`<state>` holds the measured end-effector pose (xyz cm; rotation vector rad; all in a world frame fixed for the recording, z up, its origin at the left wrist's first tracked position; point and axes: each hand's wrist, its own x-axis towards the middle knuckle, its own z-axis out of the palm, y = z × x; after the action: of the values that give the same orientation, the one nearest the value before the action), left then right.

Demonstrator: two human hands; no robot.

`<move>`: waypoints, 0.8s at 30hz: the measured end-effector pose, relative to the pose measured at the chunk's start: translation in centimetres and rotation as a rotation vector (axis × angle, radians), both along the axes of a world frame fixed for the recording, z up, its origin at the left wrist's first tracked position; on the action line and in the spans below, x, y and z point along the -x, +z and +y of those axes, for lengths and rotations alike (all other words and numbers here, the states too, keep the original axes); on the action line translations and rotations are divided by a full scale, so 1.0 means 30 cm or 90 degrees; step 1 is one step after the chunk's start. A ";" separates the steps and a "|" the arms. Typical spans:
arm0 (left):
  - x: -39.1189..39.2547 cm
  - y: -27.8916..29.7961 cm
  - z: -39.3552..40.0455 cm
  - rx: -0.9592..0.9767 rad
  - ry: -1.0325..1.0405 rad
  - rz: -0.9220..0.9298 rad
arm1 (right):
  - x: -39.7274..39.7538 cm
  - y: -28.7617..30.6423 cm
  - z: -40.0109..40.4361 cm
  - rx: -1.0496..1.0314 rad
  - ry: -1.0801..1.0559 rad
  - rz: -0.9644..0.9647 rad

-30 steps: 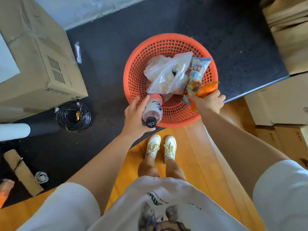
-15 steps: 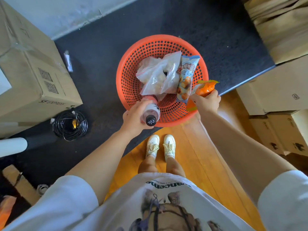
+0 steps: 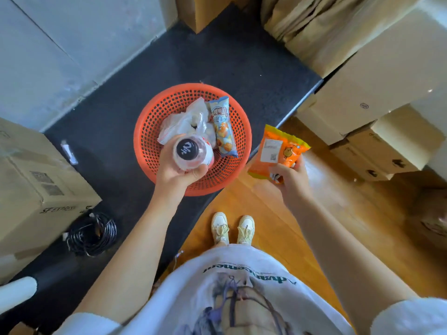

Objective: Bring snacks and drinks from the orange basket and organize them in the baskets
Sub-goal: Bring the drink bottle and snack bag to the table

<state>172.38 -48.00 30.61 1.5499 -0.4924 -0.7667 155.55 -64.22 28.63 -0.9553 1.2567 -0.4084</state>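
Nearest us, we are gripping a drink bottle [image 3: 191, 153] upright in our left hand [image 3: 175, 172], fingers curled round it above the orange basket [image 3: 150, 141]. Our right hand [image 3: 291, 176] is pinching an orange snack packet [image 3: 275, 151] beside the rim. Farther in, a blue snack packet [image 3: 222, 126] and clear bags [image 3: 186, 122] are lying in the basket.

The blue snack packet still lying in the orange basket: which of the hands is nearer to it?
Left. The left hand, gripping the black-capped drink bottle, is just beside the blue snack packet, over the orange basket. The right hand holds the orange snack bag outside the rim.
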 end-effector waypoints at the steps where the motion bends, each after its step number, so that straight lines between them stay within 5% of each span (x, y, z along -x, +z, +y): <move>1: 0.011 0.011 -0.017 0.017 0.011 0.033 | 0.041 0.017 0.014 -0.012 -0.017 -0.008; 12: 0.349 0.117 -0.207 0.002 -0.165 0.201 | 0.610 0.112 0.231 -0.067 -0.300 -0.091; 24: 1.234 0.132 -0.044 -0.077 -0.593 0.192 | 1.395 0.103 0.838 -0.056 -0.676 -0.070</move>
<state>135.37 -49.31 34.57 1.2349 -0.9674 -1.7332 113.70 -39.08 31.71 -0.1057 1.5887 -1.1927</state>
